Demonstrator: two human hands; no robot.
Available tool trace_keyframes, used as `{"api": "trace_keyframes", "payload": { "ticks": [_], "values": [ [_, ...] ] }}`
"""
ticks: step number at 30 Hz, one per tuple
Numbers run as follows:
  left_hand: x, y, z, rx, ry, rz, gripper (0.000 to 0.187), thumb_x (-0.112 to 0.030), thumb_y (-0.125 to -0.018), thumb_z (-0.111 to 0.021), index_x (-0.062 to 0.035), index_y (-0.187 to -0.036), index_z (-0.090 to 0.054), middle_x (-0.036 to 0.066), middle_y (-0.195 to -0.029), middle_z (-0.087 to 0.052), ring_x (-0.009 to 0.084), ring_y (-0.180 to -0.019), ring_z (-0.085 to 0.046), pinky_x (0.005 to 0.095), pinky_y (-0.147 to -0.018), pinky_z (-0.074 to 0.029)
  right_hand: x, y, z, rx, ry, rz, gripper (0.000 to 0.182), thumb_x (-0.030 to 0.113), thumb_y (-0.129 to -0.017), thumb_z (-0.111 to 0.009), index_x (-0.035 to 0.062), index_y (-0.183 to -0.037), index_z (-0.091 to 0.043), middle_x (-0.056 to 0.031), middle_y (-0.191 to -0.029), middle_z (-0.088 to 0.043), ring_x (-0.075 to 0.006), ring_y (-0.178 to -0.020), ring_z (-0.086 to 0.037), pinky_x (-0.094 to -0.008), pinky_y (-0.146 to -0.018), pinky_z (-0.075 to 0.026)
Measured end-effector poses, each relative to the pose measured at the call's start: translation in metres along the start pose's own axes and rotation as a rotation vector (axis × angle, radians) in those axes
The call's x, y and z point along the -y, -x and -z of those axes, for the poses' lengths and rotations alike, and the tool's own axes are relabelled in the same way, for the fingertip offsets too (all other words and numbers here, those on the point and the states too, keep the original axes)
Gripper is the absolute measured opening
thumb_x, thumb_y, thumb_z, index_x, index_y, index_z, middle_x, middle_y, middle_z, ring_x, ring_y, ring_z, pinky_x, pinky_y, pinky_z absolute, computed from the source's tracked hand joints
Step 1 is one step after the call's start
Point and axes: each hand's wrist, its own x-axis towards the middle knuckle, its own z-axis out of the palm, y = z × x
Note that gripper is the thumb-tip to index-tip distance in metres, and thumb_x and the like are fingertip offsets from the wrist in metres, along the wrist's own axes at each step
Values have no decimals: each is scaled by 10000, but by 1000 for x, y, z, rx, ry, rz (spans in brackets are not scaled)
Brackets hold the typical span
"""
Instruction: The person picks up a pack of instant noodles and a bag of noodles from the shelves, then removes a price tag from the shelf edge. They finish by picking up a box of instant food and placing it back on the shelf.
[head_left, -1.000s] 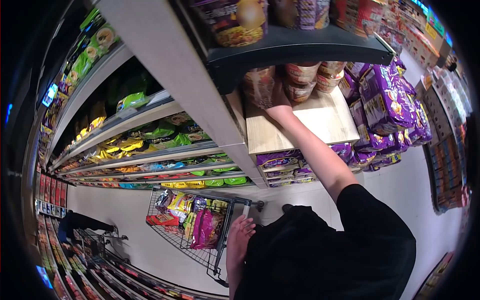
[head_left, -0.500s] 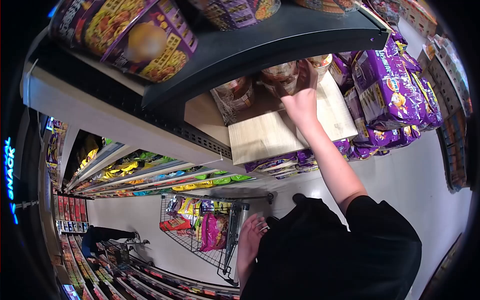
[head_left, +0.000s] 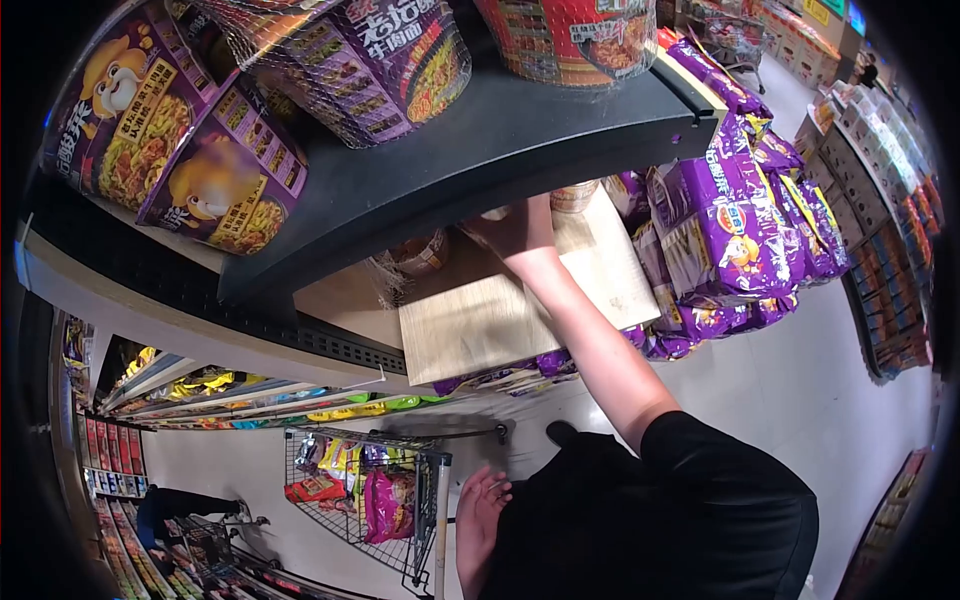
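My right hand (head_left: 515, 232) reaches in under the upper black shelf (head_left: 480, 185), over a pale wooden board (head_left: 480, 325). The shelf edge hides its fingers, so I cannot make out their grip. To its left, a clear-wrapped instant noodle cup (head_left: 418, 252) shows in part in the shadow. Another noodle cup (head_left: 573, 197) stands to its right, cut off by the shelf edge. Low beside my body, my left hand (head_left: 482, 507) hangs near the shopping cart's handle, fingers loosely curled and apart, with nothing visible in it.
Large purple noodle tubs (head_left: 365, 75) and a red tub (head_left: 570, 40) stand on the upper shelf. Purple noodle packs (head_left: 735, 215) are stacked at the right. A shopping cart (head_left: 440, 500) holds bagged snacks. Farther off, a person (head_left: 170, 505) is beside another cart.
My view has shifted, so the shelf sits lower and more to the left. My right hand, earlier visible at a middle noodle cup, now has its fingers hidden behind the shelf edge.
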Motion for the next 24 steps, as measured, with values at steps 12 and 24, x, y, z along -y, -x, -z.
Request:
{"api": "trace_keyframes", "payload": {
  "ticks": [12, 24],
  "values": [
    [-24, -12, 39, 96, -140, -54, 446, -286, -1121, -530, -12, -1472, -524, 186, -1324, -676, 271, -1137, -692, 406, -992, -543, 47, 126, 87, 117, -111, -150, 1296, 276, -726, -1002, -44, -1658, -160, -272, -1582, -425, -352, -1479, -484, -460, -1236, -408],
    [-106, 27, 30, 182, -373, -378, 407, -206, -1113, -564, -10, -1467, -529, 169, -1353, -677, 228, -1138, -696, 366, -1023, -545, 137, 257, 96, 385, -547, -326, 1235, 247, -793, -972, 0, -1669, -138, -167, -1584, -437, -248, -1490, -449, -442, -1242, -379]
  ]
}}
